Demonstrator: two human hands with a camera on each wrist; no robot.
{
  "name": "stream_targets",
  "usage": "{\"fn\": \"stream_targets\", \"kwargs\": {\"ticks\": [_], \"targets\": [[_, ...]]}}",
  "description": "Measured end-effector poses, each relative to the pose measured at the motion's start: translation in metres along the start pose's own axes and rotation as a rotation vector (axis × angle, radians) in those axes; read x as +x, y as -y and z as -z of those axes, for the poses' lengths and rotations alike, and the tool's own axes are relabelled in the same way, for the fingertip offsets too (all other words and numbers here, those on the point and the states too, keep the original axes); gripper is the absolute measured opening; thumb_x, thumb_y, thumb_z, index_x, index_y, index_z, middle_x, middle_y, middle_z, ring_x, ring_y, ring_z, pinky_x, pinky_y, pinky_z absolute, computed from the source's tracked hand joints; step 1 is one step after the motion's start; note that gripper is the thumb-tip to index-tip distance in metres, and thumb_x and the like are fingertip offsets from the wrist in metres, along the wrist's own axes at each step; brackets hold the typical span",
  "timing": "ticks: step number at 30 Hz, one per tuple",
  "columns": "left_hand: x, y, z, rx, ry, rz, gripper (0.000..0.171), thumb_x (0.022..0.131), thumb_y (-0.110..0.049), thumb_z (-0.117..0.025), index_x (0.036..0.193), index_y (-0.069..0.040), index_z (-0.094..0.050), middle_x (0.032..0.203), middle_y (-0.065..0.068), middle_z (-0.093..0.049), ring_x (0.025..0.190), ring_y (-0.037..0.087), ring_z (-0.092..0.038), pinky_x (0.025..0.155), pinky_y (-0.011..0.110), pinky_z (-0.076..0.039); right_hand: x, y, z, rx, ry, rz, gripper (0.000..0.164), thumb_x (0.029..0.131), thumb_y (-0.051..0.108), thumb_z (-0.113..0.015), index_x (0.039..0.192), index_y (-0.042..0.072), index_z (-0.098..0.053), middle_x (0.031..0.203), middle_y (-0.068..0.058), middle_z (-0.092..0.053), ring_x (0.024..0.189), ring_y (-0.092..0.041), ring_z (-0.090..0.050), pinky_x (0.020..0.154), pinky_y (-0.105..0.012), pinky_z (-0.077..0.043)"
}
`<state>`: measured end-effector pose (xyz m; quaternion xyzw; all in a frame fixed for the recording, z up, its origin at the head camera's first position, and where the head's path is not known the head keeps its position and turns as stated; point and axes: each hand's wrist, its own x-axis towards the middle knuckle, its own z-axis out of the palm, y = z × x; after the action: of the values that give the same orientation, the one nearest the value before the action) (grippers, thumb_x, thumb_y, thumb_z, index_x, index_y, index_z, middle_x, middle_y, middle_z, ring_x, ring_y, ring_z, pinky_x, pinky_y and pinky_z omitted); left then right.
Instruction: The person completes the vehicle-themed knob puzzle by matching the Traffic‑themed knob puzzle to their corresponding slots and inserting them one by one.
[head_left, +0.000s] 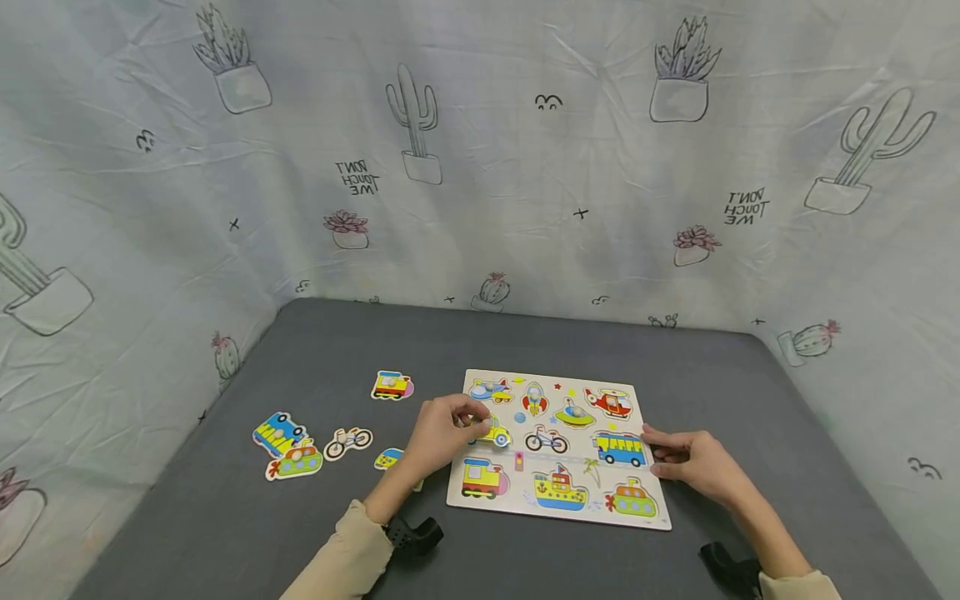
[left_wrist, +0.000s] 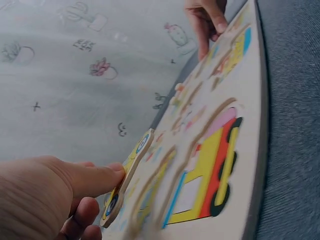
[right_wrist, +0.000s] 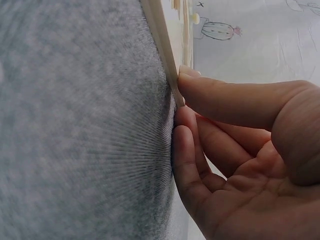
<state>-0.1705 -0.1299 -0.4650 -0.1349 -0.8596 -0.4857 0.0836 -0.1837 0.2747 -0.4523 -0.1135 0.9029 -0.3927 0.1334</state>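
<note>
My left hand [head_left: 442,433] pinches a yellow car puzzle piece [head_left: 498,433] between thumb and fingers, over the left side of the wooden puzzle board [head_left: 517,510]. In the left wrist view the car piece [left_wrist: 134,162] is tilted on its edge, close to the board's surface; whether it touches is unclear. My right hand [head_left: 697,462] grips the board's right edge, and in the right wrist view the thumb lies on top with fingers beneath. Vehicle pictures cover the board, including a train [head_left: 480,479], a bicycle [head_left: 546,440] and a bus [head_left: 619,448].
Left of the board lie a loose train piece [head_left: 390,385], a bicycle piece [head_left: 347,442], and a bus piece [head_left: 276,432] touching a submarine piece [head_left: 297,462]. My left forearm partly hides a blue-and-yellow piece [head_left: 387,457]. A grey table [head_left: 570,346] meets a cactus-print cloth [head_left: 510,167] behind.
</note>
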Motion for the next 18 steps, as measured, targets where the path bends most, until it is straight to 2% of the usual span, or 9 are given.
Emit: {"fn": "stream_targets", "kwargs": {"ticks": [6,18], "targets": [[0.002,0.005,-0.009,0.011,0.038,0.030,0.008,0.084,-0.013,-0.080,0.090,-0.017,-0.076,0.076,-0.013,-0.064,0.066,0.010,-0.053,0.060,0.028,-0.043,0.000,0.001,0.001,-0.001,0.001,0.011,0.050,0.080,0.010,-0.082,0.126,0.000,-0.066,0.135,-0.021,-0.055,0.094,-0.023,-0.059,0.072,-0.026,-0.049],[0.006,0.011,-0.009,0.010,0.039,0.073,0.009,0.083,-0.013,-0.081,0.089,-0.016,-0.076,0.074,-0.014,-0.065,0.063,0.010,-0.055,0.060,0.027,-0.043,0.001,0.002,0.002,0.001,0.005,0.004,0.050,0.080,0.010,-0.082,0.126,0.000,-0.066,0.138,-0.019,-0.052,0.095,-0.022,-0.059,0.072,-0.026,-0.049]]}}
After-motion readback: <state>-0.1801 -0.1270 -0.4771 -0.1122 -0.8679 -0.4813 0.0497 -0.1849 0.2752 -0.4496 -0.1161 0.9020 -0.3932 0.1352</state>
